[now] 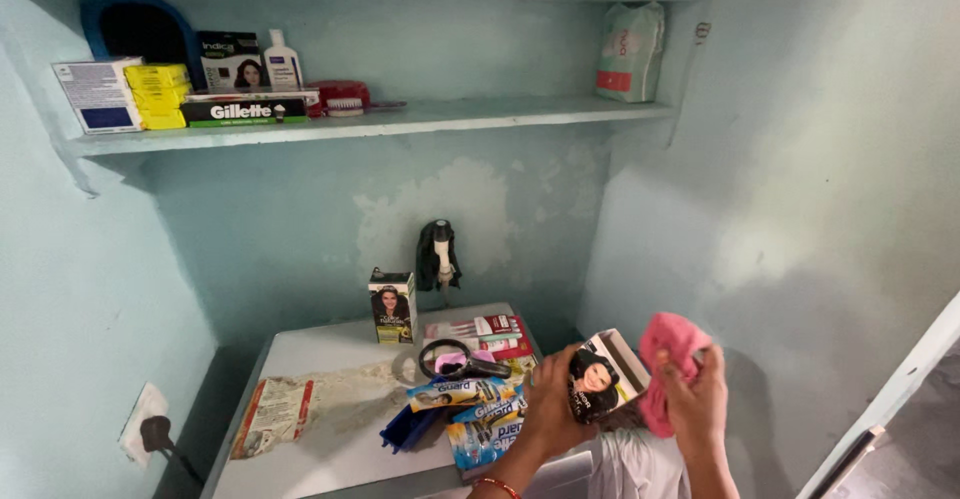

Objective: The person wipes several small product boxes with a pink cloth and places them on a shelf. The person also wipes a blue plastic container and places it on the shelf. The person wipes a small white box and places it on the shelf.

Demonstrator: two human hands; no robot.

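At lower right of frame, my left hand (548, 409) clamped the small box (602, 374) while my right hand (697, 399) clutched the pink cloth (668, 351); wiping seemed underway, needing steady rubbing next.

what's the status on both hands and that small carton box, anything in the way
Left hand grips small printed cardboard box. Right hand presses pink cloth against box's side. Nothing between them; white table with razor packs below.

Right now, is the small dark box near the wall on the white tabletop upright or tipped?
Upright: the small dark box stands on its end on the white tabletop.
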